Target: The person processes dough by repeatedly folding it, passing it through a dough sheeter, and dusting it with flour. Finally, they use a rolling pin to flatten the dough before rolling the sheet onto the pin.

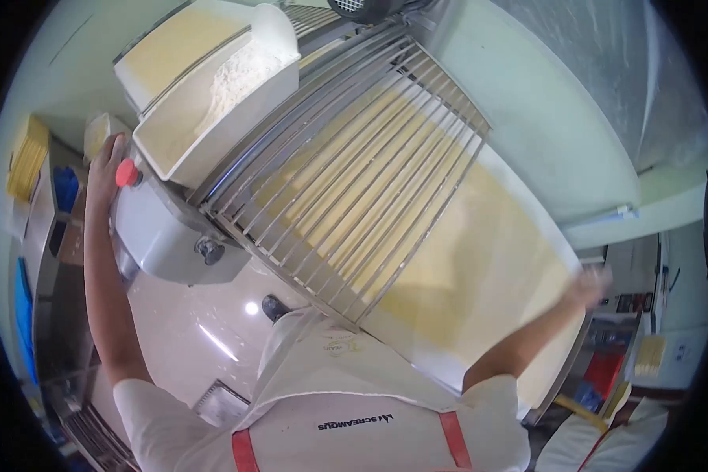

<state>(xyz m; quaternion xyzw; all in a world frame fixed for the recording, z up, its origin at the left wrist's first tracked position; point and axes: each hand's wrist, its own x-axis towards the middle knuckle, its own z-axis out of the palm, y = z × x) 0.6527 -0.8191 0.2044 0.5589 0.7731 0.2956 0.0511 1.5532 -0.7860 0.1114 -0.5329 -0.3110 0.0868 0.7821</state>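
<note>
My left hand (106, 157) is at the side of a grey dough sheeter (169, 232), right beside its red push button (129, 173). Its fingers are mostly hidden at the machine's edge. On the far right, my right hand (590, 288) is raised at the outer end of the sheeter's belt (539, 377), smeared by motion. A wide pale-yellow dough sheet (464, 259) lies along that belt, partly under a metal bar guard (346, 197). Atop the machine sits a white bin (185, 134) of flour (244, 75), with a white scoop (275, 30) in it.
More dough (185, 47) lies on the belt beyond the rollers. A black knob (208, 250) sticks out of the machine's near side. Steel shelving (63, 291) stands at left. Another person's white clothing (606, 436) shows at lower right, near a shelf with red and blue items (602, 374).
</note>
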